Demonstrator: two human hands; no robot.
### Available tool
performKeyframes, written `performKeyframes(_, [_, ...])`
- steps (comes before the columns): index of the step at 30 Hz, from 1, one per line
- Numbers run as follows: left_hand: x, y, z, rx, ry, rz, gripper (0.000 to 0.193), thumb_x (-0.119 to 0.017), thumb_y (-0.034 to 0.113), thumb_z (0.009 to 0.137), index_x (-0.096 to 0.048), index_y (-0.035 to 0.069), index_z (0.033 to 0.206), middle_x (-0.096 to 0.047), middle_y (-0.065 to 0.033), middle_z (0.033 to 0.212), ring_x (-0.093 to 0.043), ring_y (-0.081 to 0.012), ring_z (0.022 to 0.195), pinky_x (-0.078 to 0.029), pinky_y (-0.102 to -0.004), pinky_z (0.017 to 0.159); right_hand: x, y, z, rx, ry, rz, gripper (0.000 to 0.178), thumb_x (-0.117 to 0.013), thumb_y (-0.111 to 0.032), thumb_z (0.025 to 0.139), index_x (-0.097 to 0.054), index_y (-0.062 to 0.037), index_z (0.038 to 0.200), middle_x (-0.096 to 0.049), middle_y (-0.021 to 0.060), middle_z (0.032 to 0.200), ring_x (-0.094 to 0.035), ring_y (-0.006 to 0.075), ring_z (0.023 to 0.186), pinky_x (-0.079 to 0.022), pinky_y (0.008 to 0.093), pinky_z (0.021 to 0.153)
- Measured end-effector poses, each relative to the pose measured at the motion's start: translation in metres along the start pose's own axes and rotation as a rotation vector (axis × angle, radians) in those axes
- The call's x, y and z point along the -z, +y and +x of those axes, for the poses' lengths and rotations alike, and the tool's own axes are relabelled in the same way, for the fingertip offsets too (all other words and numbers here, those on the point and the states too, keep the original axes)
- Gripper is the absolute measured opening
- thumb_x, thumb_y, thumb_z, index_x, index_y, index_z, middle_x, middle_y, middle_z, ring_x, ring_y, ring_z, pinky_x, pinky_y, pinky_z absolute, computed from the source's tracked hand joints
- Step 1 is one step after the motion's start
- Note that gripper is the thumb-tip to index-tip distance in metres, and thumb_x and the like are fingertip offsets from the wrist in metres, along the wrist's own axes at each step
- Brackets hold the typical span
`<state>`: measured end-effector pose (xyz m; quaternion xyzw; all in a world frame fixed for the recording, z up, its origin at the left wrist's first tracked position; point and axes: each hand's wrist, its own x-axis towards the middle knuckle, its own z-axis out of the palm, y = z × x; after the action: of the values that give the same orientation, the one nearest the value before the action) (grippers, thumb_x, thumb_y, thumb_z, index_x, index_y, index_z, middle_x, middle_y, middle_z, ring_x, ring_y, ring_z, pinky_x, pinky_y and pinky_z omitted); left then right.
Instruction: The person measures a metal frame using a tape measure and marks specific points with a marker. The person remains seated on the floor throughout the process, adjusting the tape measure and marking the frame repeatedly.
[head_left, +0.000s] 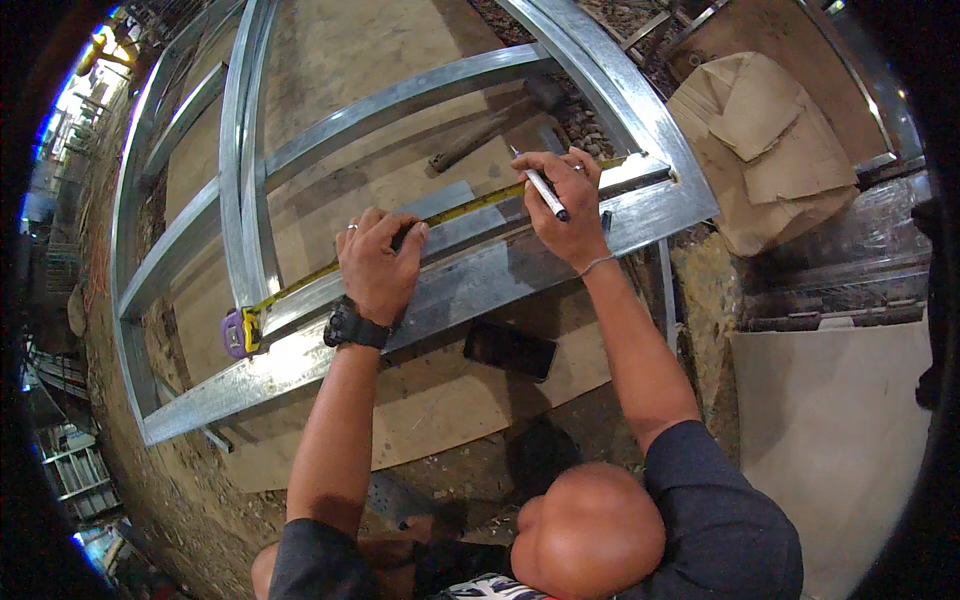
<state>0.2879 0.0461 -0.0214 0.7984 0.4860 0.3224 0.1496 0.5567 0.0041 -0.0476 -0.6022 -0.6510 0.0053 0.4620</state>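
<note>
My left hand (382, 262), with a black watch at the wrist, presses curled fingers and thumb around the yellow blade of a tape measure (440, 215). The blade lies extended along a metal tube of a welded frame (460, 292). At the left end of that tube rests the purple and yellow tape case (240, 332). My right hand (565, 205) grips a white marker (543, 192); its thin tip points up and left, its black end down and right. That hand rests over the blade toward the frame's right corner. The fingertips of my left hand are partly hidden.
A dark phone (510, 350) lies on the brown board (430, 415) below the near bar. Inside the frame is a hammer (490, 130). Crumpled brown cardboard (765, 150) sits to the right, above a pale sheet (830, 420). More frame bars (400, 100) cross at the far side.
</note>
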Motion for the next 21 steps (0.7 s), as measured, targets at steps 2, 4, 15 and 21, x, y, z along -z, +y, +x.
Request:
performKeyframes(2, [0.007, -0.006, 0.001, 0.019, -0.035, -0.078, 0.014, -0.081, 0.023, 0.092, -0.080, 0.009, 0.095, -0.070, -0.0092, 0.090, -0.066, -0.0307, 0.089, -0.047, -0.0443, 0.088, 0.000, -0.003, 0.001, 0.002, -0.006, -0.010, 0.029, -0.068, -0.004, 0.093, -0.073, -0.0180, 0.119, -0.076, -0.0015, 0.098, -0.069, 0.0185, 0.098, -0.031, 0.0434, 0.119])
performKeyframes(4, [0.016, -0.021, -0.004, 0.007, -0.003, -0.002, 0.015, -0.080, 0.026, 0.093, -0.078, 0.011, 0.095, -0.067, -0.0072, 0.090, -0.064, -0.0301, 0.089, -0.045, -0.0443, 0.087, 0.001, -0.004, 0.001, 0.004, -0.011, -0.015, 0.029, -0.068, -0.005, 0.093, -0.074, -0.0181, 0.118, -0.076, -0.0015, 0.097, -0.068, 0.0184, 0.097, -0.031, 0.0430, 0.117])
performKeyframes(15, [0.021, -0.033, -0.021, 0.037, 0.094, 0.082, 0.011, -0.082, 0.023, 0.090, -0.077, 0.013, 0.091, -0.064, -0.0035, 0.091, -0.061, -0.0275, 0.092, -0.043, -0.0424, 0.085, -0.001, 0.001, 0.000, 0.007, -0.040, -0.010, 0.031, -0.068, -0.006, 0.090, -0.074, -0.0193, 0.118, -0.078, 0.0009, 0.109, -0.068, 0.0250, 0.100, -0.032, 0.0442, 0.115])
performKeyframes(21, [0.020, -0.030, -0.021, 0.043, 0.126, 0.097, 0.011, -0.082, 0.024, 0.089, -0.078, 0.014, 0.090, -0.065, -0.0030, 0.089, -0.061, -0.0273, 0.091, -0.043, -0.0415, 0.086, -0.004, -0.002, 0.000, -0.001, -0.056, -0.051, 0.032, -0.068, -0.007, 0.091, -0.073, -0.0194, 0.120, -0.078, 0.0010, 0.111, -0.068, 0.0242, 0.108, -0.025, 0.0481, 0.122])
